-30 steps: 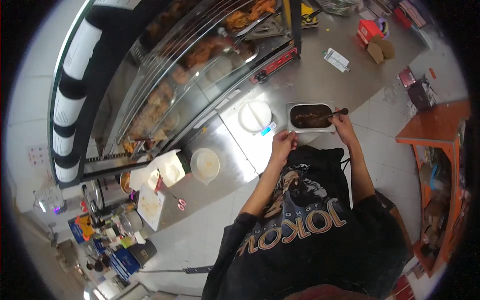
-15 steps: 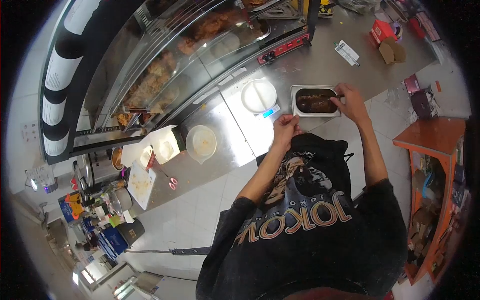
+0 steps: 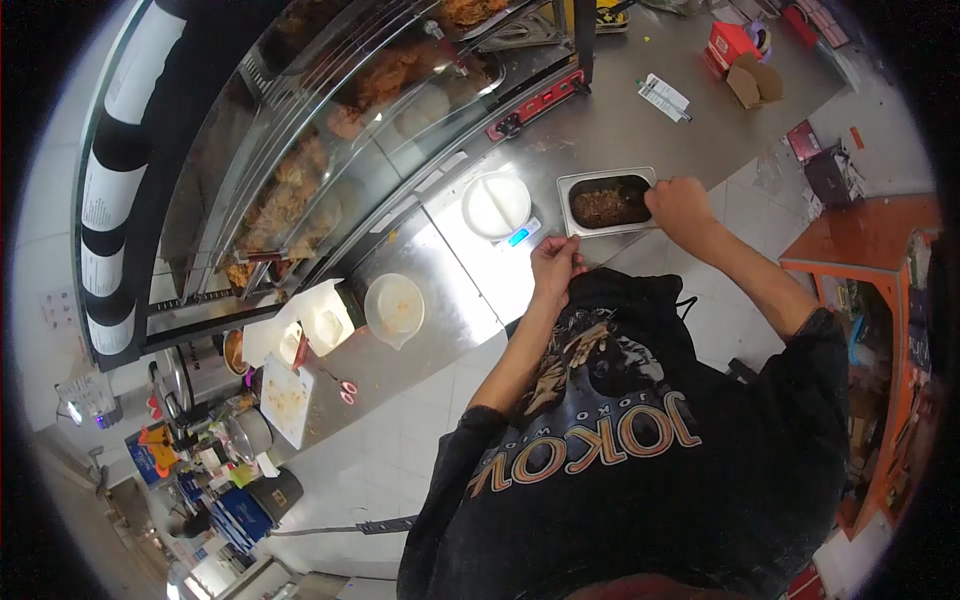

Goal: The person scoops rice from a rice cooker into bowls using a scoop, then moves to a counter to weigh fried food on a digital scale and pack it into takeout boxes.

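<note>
A metal container holding a dark brown, lumpy mixture sits on the steel worktop, close to the edge nearest the person. The left hand is at the container's near left corner, its thumb and fingers pinched together against the rim. The right hand is at the container's right end, its fingers curled together over the rim; what they close around is hidden by the hand itself. Just left of the container, a round white dish with a bar across its middle sits by a lit blue display. Farther left are a translucent bowl with a few orange-brown smears inside, an open white box, scissors with pink handles and a white cutting board scattered with crumbs. Beyond the dish stands a glass display case with trays of fried food in it and a red control panel along its lower edge. On the far right part of the worktop lie a printed white slip, a red box and, touching it, an open brown carton. An orange shelf unit stands apart, at the right.
</note>
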{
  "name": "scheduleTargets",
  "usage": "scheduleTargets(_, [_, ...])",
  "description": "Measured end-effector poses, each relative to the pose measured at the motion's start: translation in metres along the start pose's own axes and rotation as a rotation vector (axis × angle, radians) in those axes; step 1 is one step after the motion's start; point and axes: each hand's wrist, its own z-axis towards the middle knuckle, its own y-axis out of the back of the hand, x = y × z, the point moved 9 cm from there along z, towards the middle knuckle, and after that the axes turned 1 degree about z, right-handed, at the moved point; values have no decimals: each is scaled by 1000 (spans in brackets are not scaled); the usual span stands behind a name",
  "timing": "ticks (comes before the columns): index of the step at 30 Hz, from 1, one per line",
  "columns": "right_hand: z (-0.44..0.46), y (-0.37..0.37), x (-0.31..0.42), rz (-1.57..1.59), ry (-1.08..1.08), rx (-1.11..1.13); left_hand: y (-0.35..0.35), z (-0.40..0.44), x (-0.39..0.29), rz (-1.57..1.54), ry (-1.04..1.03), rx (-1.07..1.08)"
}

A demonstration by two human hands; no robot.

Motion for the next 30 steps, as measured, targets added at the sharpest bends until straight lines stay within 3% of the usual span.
scheduleTargets(6, [0, -18, 8, 239, -99, -62, -3, 1, -6, 7, -26, -22])
scheduleTargets(13, [9, -36, 24, 484, -55, -113, 0, 4, -8, -18, -39, -59])
scheduleTargets(21, [20, -41, -16, 802, 125, -181, 0, 4, -6, -4, -61, -59])
scheduleTargets(30, [20, -90, -44, 1286, 60, -77, 1, 1, -3, -35, -68, -79])
